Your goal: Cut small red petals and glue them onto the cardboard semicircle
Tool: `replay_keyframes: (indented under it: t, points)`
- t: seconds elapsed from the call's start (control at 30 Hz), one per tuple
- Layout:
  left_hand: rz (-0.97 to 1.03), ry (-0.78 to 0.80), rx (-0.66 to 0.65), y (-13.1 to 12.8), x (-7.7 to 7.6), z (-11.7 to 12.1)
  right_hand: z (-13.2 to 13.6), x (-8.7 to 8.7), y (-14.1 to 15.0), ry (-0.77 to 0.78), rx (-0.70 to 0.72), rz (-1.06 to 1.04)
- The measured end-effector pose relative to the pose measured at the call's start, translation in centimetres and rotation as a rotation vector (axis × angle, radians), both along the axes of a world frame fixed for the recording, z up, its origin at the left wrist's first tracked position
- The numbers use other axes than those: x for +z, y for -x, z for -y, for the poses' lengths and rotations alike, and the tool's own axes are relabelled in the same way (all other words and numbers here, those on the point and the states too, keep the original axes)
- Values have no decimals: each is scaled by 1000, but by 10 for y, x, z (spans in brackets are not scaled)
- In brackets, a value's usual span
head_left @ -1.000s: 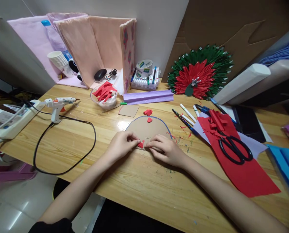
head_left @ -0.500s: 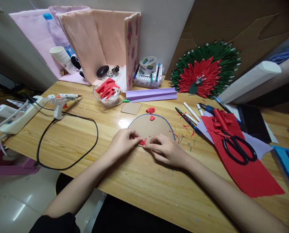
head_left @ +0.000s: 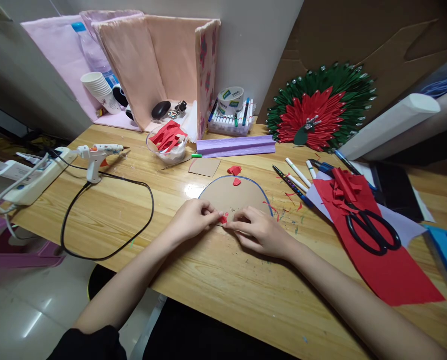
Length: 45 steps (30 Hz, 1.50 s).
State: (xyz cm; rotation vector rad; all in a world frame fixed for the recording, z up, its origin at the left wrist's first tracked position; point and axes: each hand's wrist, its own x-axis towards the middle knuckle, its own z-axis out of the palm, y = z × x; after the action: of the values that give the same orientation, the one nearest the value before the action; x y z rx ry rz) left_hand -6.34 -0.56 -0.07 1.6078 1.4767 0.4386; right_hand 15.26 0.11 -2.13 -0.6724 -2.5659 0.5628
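A rounded cardboard piece [head_left: 233, 192] with a blue line along its curved edge lies on the table in front of me. My left hand [head_left: 199, 218] is closed at its near edge, thumb and forefinger pinching a small red paper piece [head_left: 223, 219]. Close by on the right, my right hand [head_left: 255, 231] has its fingertips pressed together beside the same red piece; whatever they hold, if anything, is hidden. Another red scrap [head_left: 237, 182] lies near the cardboard's far edge, and a crumpled red scrap [head_left: 234, 170] sits just beyond it.
Left of me are a hot glue gun [head_left: 96, 159], its looped cable and a power strip [head_left: 39, 180]. A bowl of red paper strips [head_left: 168, 142] and a purple paper strip [head_left: 236, 145] stand behind. Scissors [head_left: 373, 231] lie on red paper [head_left: 399, 277] at right, near markers [head_left: 297, 171].
The view has shifted slightly, moving the scene a little right in the picture. Both hands stay at the cardboard's near edge, and the left fingertips now cover more of the red paper piece.
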Motion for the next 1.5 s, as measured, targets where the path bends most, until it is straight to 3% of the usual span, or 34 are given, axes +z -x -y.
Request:
replay_keyframes:
  t: [0.27,0.43,0.57,0.67,0.87,1.0,1.23,1.5]
  points:
    - [86,-11,24,-1,1,-3,0,-1,-1,65,-17,-89]
    - [340,8,76,-7,19,-2,5,2,4,477,-323,-411]
    - [369,-152,48,-12,28,2,9,3,11,680,-337,-569]
    - [341,-216,-4,-13,30,5,12,4,11,652,-336,-614]
    - [415,-110,17,-15,27,8,13,11,3,119,-332,-560]
    - [388,-72,-40,-19,26,11,14,12,0,-6,-243,-510]
    - [331,-99,-54,-21,24,11,16,8,4,31,-261,-513]
    - [277,-176,-64,-19,23,10,14,8,6,451,-392,-645]
